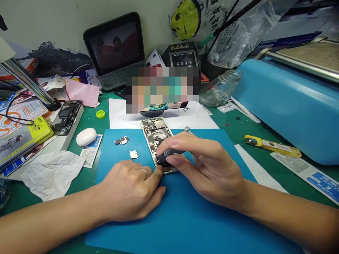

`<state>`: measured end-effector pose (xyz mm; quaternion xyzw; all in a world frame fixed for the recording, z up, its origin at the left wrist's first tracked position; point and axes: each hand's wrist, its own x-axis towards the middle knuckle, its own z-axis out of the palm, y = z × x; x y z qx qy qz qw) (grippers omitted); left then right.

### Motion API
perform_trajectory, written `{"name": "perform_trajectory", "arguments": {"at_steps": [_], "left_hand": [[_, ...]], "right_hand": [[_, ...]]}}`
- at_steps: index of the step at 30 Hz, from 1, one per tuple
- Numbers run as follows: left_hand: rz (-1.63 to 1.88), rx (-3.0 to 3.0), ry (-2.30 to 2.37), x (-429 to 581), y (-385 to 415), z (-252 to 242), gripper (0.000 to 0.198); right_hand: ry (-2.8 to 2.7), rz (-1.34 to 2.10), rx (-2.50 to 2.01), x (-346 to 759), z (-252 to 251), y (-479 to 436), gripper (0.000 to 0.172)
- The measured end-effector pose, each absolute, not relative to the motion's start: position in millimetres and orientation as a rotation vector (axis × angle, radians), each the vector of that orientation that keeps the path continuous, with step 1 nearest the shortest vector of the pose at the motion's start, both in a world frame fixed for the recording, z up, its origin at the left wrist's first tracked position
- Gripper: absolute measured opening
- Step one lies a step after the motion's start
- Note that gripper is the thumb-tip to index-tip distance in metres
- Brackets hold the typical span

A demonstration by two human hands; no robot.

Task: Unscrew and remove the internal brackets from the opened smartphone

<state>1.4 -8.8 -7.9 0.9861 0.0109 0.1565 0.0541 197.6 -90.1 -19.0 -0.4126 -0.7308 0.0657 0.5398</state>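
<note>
An opened smartphone (pixel 153 135) lies on the blue mat, its circuit boards and inner parts bare. My left hand (pixel 132 190) rests on the mat with curled fingers, the index fingertip pressed on the phone's lower end. From the right, my right hand (pixel 209 165) pinches a dark screwdriver (pixel 169 153) with a ridged grip between thumb and fingers. Its tip points down at the phone's lower left part; the contact point is too small to make out. Left of the phone lie a dark metal shield piece (pixel 122 140) and a small silver bracket (pixel 134 154).
Beyond the blue mat (pixel 180 225) lies white paper (pixel 116 113). At left are a white earbud case (pixel 86 137), crumpled tissue (pixel 53 173) and another opened phone (pixel 66 117). A yellow utility knife (pixel 272 145), glass jar (pixel 221 88) and blue machine (pixel 280 109) stand right.
</note>
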Motion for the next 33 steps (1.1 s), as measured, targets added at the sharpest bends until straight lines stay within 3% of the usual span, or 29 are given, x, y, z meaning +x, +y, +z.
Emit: {"name": "perform_trajectory", "arguments": {"at_steps": [8, 16, 33], "left_hand": [[0.494, 2.998, 0.038, 2.1, -8.7, -5.9, 0.029], [0.535, 3.002, 0.038, 1.7, -9.0, -6.1, 0.033], [0.484, 3.011, 0.043, 1.7, -9.2, -6.1, 0.027]], "right_hand": [[-1.775, 0.090, -0.957, 197.1, -18.1, -88.3, 0.052], [-1.770, 0.120, -0.959, 197.4, -19.8, -90.4, 0.061], [-1.767, 0.209, -0.970, 196.6, -16.2, -92.7, 0.058]]}}
